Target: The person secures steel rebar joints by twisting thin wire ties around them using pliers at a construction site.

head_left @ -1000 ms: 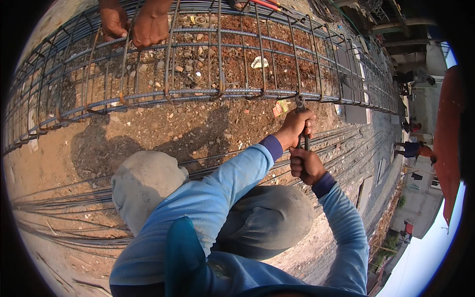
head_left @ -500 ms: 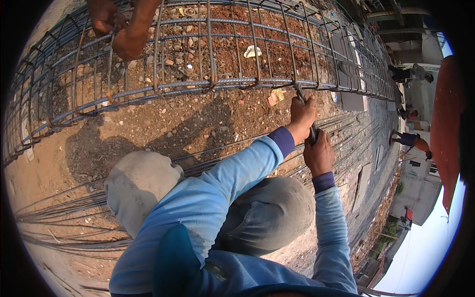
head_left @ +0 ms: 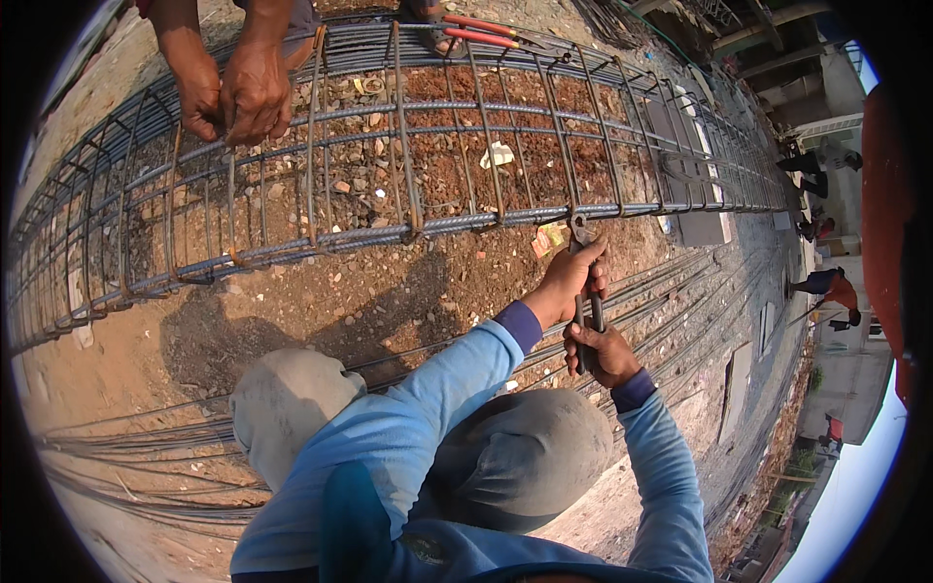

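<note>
The pliers (head_left: 596, 309) stand right of centre in the frame, their head up against the lower long bar (head_left: 452, 222) of the rebar cage (head_left: 401, 107), by a crossing. The fingers of the left hand (head_left: 571, 278) wrap the tool just below its head; those of the right hand (head_left: 606, 354) grip the handles lower down. Good work here calls for the head square to the crossing, the left steadying, the right governing the squeeze (skin clear of the gap between the handles). Whether the jaws bite on wire is too small to tell.

Another person's hands (head_left: 255, 97) work at a bar, upper left, so jolting the cage is best avoided. Red-handled cutters (head_left: 483, 39) lie along the top; loose rods (head_left: 146, 444) cross the ground below, a likely trip hazard.
</note>
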`<state>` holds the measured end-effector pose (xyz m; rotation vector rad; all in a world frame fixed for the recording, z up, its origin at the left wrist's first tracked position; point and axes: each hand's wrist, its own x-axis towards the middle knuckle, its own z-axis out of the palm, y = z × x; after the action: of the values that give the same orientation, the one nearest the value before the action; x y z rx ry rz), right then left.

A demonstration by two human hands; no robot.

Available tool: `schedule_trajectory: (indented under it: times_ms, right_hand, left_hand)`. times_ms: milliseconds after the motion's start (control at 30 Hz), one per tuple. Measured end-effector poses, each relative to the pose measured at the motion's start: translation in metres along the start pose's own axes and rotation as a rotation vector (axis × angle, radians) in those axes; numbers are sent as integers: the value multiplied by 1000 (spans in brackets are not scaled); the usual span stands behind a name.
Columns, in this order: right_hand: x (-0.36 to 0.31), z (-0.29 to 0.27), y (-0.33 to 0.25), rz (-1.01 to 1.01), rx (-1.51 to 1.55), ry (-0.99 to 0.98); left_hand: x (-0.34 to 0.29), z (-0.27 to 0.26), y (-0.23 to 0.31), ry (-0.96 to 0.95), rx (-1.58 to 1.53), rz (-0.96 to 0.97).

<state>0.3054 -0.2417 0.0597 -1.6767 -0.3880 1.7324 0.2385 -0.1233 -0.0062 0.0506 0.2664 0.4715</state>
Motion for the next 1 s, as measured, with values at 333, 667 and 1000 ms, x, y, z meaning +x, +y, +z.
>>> schedule_trajectory:
  times_ms: [333,667,1000]
  right_hand:
    - [11,-15,30,-99,-152,126]
    - [5,0,36,-184,100,-5]
    - [42,-22,87,91,335,172]
  left_hand:
    - [-4,-9,-28,440,382,541]
    - [-32,-19,21,504,1479,769]
    - [-20,-37,51,538,1863,391]
